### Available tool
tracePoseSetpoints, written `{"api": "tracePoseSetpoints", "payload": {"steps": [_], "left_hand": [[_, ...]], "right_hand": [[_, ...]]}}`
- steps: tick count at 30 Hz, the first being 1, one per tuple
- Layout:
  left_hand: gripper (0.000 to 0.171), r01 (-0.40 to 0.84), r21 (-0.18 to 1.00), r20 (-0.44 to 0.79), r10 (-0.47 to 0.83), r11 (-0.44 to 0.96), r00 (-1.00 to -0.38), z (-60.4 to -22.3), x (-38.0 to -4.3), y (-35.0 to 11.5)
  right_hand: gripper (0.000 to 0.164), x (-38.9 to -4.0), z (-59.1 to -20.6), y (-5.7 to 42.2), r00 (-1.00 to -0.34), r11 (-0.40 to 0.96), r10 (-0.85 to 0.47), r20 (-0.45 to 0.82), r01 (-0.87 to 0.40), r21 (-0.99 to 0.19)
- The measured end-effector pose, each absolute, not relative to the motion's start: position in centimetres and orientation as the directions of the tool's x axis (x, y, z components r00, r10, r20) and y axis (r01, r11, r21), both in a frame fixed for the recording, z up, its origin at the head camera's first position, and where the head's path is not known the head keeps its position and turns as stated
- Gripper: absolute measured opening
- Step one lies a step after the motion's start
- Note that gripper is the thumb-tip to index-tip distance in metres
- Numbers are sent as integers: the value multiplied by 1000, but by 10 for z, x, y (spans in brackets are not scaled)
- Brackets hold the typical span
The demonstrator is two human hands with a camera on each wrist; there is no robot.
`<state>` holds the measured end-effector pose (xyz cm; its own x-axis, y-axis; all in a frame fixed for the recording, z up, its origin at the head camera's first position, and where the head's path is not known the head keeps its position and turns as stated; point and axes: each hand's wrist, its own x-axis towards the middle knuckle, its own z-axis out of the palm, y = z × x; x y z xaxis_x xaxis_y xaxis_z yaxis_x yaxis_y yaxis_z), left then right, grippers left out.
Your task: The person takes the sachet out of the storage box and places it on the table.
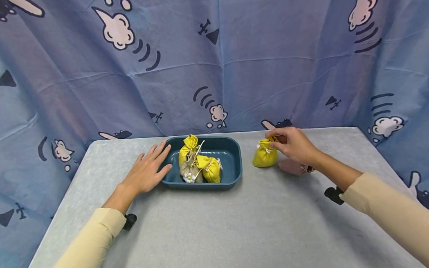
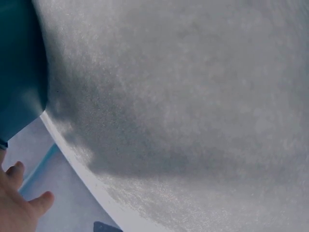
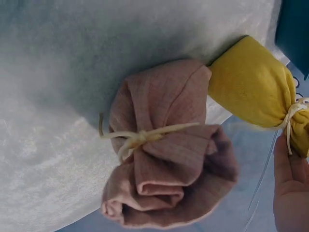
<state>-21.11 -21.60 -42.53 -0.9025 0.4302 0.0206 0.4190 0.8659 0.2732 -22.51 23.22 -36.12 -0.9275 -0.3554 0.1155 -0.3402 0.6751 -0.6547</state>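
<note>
With thumb and fingertips, my right hand (image 1: pixel 292 146) pinches the gathered neck of a yellow drawstring pouch (image 1: pixel 265 155), which sits upright to the right of the teal tray (image 1: pixel 235 177). A pink drawstring pouch (image 1: pixel 292 167) lies under that hand, beside the yellow one; the right wrist view shows its tied cord and ruffled mouth (image 3: pixel 164 179). My left hand (image 1: pixel 145 171) rests at the tray's left end, fingers spread and straight, thumb over the rim. Inside the tray lie two yellow pouches (image 1: pixel 212 172) and a grey-beige pouch (image 1: pixel 191 170) with a white flower.
A pale grey table (image 1: pixel 220 232) carries everything. Behind its far edge hangs a blue patterned curtain (image 1: pixel 255 78), which also runs along both sides. Dark wrist cameras (image 1: pixel 334 195) sit below both sleeves.
</note>
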Motion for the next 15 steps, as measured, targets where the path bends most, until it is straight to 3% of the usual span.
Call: {"api": "tracePoseSetpoints", "payload": {"steps": [7, 15], "left_hand": [[67, 416, 272, 17, 428, 868, -904, -425, -211, -216], [67, 411, 271, 15, 423, 871, -906, -425, -211, -215]], "right_hand": [[29, -223, -357, 234, -936, 684, -347, 63, -298, -665], [39, -226, -344, 227, -907, 687, -414, 79, -368, -627]]}}
